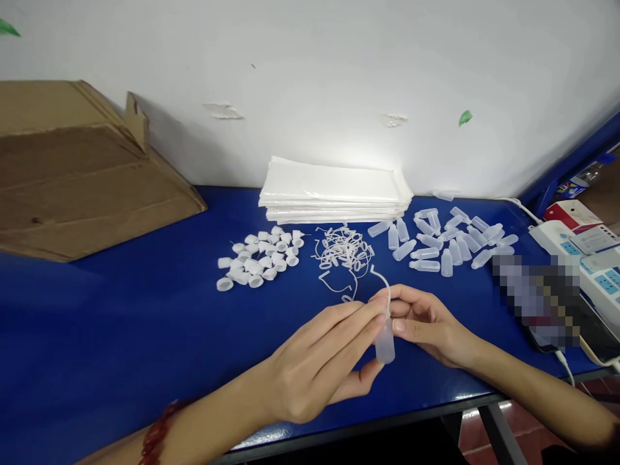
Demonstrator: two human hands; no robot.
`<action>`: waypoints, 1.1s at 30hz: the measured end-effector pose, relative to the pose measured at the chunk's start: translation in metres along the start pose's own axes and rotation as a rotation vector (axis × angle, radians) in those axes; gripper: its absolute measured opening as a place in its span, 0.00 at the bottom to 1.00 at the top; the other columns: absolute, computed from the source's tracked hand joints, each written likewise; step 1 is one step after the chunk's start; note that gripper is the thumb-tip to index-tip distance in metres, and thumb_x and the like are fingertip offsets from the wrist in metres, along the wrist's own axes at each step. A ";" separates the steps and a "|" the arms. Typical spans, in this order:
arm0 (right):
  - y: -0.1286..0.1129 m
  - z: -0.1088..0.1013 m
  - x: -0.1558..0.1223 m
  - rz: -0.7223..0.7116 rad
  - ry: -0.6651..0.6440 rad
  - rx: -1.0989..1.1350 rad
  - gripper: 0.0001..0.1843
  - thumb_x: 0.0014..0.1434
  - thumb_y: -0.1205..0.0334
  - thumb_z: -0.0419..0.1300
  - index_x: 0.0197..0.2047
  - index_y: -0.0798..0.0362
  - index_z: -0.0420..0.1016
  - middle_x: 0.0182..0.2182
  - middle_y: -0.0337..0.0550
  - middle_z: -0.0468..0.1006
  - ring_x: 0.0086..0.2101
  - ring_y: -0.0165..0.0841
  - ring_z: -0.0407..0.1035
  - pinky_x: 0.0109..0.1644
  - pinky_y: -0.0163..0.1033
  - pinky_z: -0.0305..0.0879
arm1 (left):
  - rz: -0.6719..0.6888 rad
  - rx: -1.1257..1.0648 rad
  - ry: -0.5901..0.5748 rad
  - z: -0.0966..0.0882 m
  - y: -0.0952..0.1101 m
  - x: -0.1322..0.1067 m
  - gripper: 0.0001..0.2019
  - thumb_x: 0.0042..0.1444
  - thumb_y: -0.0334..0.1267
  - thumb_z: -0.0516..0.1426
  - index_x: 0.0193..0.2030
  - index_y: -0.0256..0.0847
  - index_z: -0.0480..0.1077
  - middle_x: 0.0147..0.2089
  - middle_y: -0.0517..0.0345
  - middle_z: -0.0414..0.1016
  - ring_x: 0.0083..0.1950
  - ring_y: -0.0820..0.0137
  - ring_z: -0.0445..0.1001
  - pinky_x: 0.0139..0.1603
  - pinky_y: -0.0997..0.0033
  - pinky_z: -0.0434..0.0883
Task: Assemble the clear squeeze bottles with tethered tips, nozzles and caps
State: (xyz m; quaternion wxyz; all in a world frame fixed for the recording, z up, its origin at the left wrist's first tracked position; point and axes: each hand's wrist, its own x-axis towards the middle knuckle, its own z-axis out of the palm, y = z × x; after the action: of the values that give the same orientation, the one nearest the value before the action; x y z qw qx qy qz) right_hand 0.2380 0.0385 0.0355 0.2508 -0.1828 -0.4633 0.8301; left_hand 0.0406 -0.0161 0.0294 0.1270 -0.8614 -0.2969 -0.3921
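Observation:
A small translucent plastic bottle (385,343) is held upright near the front edge of the table, with my left hand (322,361) closed on it. A thin white plastic strap (385,279) rises in a curve from the bottle's neck. My right hand (431,326) pinches at the neck where the strap meets it; the exact contact is partly hidden by fingers. Just beyond my hands lies a tangled pile of similar white straps (346,248). Several white caps (261,255) are heaped to the left, and several more translucent bottles (448,239) lie scattered to the right.
A stack of white sleeves (334,190) lies against the wall on the blue table (121,336). At the left leans a cardboard box (92,181). On the right are a phone (542,336) with a cable and a white power strip (571,252).

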 end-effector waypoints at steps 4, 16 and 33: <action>-0.002 0.002 -0.001 0.016 -0.040 -0.062 0.16 0.60 0.57 0.66 0.50 0.51 0.77 0.40 0.44 0.84 0.41 0.32 0.79 0.51 0.41 0.72 | -0.038 -0.073 0.011 0.000 0.001 -0.007 0.25 0.55 0.29 0.62 0.60 0.27 0.66 0.50 0.40 0.80 0.50 0.58 0.79 0.41 0.63 0.82; 0.004 0.005 0.001 -0.025 0.054 -0.185 0.15 0.59 0.53 0.66 0.45 0.53 0.80 0.37 0.44 0.85 0.40 0.34 0.79 0.51 0.44 0.73 | -0.235 -0.094 -0.030 -0.005 0.013 -0.012 0.25 0.54 0.29 0.66 0.58 0.26 0.67 0.51 0.38 0.77 0.55 0.56 0.75 0.53 0.57 0.77; 0.024 0.016 -0.002 0.023 0.194 -0.264 0.19 0.46 0.59 0.75 0.43 0.52 0.81 0.34 0.40 0.84 0.35 0.33 0.80 0.43 0.38 0.77 | -0.133 0.164 -0.092 -0.010 0.031 -0.014 0.17 0.55 0.29 0.65 0.50 0.20 0.71 0.48 0.35 0.80 0.52 0.54 0.77 0.51 0.58 0.80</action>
State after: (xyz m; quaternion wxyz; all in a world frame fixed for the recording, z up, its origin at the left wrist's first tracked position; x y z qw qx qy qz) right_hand 0.2252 0.0156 0.0235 0.2585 -0.2986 -0.5401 0.7432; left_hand 0.0465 -0.0513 0.0259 0.1570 -0.8436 -0.3902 -0.3339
